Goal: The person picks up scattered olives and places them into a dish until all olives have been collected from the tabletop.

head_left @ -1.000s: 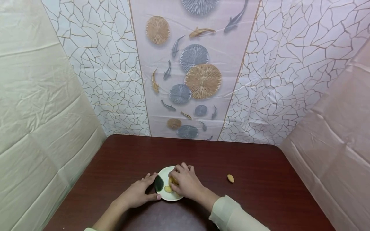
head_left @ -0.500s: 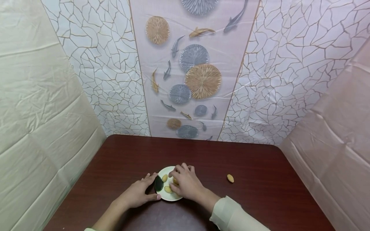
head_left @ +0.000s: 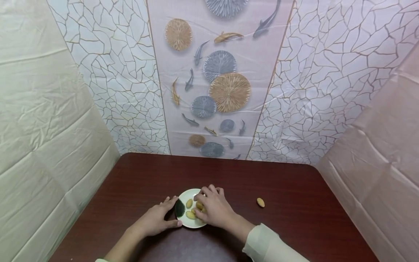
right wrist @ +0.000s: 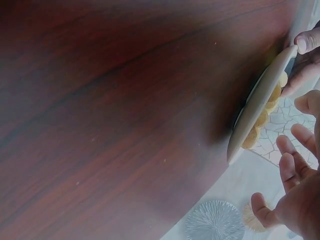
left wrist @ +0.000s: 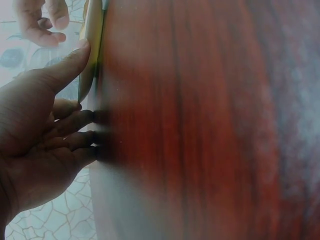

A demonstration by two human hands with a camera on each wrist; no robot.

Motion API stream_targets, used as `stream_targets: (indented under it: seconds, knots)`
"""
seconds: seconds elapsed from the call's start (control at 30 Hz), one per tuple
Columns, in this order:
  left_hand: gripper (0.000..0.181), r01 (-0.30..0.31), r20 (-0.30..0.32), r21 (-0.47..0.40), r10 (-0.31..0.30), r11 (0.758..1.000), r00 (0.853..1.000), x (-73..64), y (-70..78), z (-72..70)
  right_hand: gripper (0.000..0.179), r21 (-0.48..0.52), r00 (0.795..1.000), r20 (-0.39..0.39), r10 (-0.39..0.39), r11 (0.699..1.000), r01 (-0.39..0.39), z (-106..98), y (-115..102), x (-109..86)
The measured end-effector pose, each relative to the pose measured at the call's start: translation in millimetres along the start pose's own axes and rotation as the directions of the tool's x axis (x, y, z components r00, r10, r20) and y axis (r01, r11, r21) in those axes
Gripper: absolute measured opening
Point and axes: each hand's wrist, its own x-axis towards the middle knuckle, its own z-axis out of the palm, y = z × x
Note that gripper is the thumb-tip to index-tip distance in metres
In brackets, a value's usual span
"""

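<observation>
A small white plate point(head_left: 187, 194) with a dark green patch point(head_left: 179, 208) at its left side lies on the table. Several yellow oval pieces point(head_left: 190, 215) are on it, some partly hidden by my right hand. My left hand point(head_left: 154, 219) rests at the plate's left edge, thumb and fingertips touching the rim, as the left wrist view point(left wrist: 70, 65) thumb shows too. Above the right half of the plate hovers my right hand point(head_left: 216, 207), fingers loosely bent. In the right wrist view its fingers point(right wrist: 287, 167) stand apart from the pieces and hold nothing.
One more yellow oval piece point(head_left: 260, 202) lies alone on the dark red-brown wooden table point(head_left: 288, 229), right of the plate. Patterned cloth point(head_left: 209, 109) hangs behind the table, with plain pale cloth on both sides.
My right hand has shifted slightly right, exposing more of the yellow pieces. One piece now lies separate near the plate's dark green patch. My left hand has stayed still.
</observation>
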Motion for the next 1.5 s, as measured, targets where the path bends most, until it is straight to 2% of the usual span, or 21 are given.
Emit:
stream_targets:
  seconds: [0.37, 0.8, 1.1, 1.5]
  knots:
    - [0.102, 0.001, 0.008, -0.006, -0.001, 1.000, 1.000, -1.5, 0.1, -0.8, 0.028, 0.017, 1.000, 0.011, 0.005, 1.000, -0.006, -11.2, 5.8, -10.7]
    - [0.103, 0.018, 0.016, -0.004, -0.018, 1.000, 1.000, -1.9, 1.2, -0.3, 0.030, 0.023, 0.998, 0.034, 0.058, 0.998, -0.059, -20.6, 22.2, -27.3]
    - [0.104, 0.023, 0.025, -0.008, -0.022, 1.000, 0.999, -2.8, 4.5, -2.3, 0.031, 0.017, 0.997, 0.004, 0.075, 0.997, -0.075, -25.9, 34.8, -37.7]
    - [0.104, 0.014, 0.027, 0.003, -0.014, 1.000, 1.000, -1.8, 6.3, -3.5, 0.030, -0.044, 0.993, -0.051, 0.105, 0.993, -0.107, -31.0, 55.9, -54.9]
